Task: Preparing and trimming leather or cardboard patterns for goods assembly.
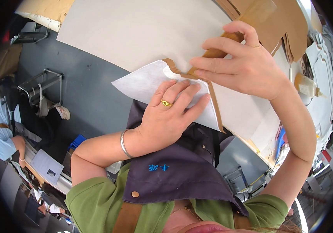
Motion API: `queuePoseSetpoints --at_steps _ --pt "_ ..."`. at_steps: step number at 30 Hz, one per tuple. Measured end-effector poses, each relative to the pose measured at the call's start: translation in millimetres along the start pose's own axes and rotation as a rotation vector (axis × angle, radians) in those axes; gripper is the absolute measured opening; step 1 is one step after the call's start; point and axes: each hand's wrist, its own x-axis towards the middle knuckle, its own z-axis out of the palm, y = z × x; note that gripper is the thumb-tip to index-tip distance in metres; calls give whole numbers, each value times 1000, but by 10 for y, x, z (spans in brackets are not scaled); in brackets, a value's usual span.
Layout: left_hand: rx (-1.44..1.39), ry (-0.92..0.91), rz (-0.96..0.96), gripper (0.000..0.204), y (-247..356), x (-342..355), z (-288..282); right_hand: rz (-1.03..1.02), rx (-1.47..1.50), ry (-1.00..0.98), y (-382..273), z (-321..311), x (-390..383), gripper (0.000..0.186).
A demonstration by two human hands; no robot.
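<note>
A piece with a white face and brown folded edges (143,79) lies at the near edge of the table, one curved notch along its far side. My left hand (170,108) rests on its white face, fingers laid out and tips pressing beside the notch. Above it, my right hand (240,62) grips a long, flat brown tool (259,13), amber and see-through looking at its far end. The tool's lower end meets the brown edge by the notch, partly covered by my right fingers.
Pale board covers the table (135,31). Brown sheets (290,29) lie at the far right, near a glue bottle (306,85) with a pointed tip. A metal-framed stool (42,89) stands on the grey floor. At left, another person in light blue (1,128) sits by a bench.
</note>
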Motion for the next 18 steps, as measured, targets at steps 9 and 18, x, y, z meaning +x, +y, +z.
queuePoseSetpoints --at_steps 9,18 --pt "40 -23 -14 42 24 -2 -37 71 55 -34 -21 -64 -177 20" --pt "68 -46 -28 45 43 -20 -34 -14 20 -26 -11 -26 28 18"
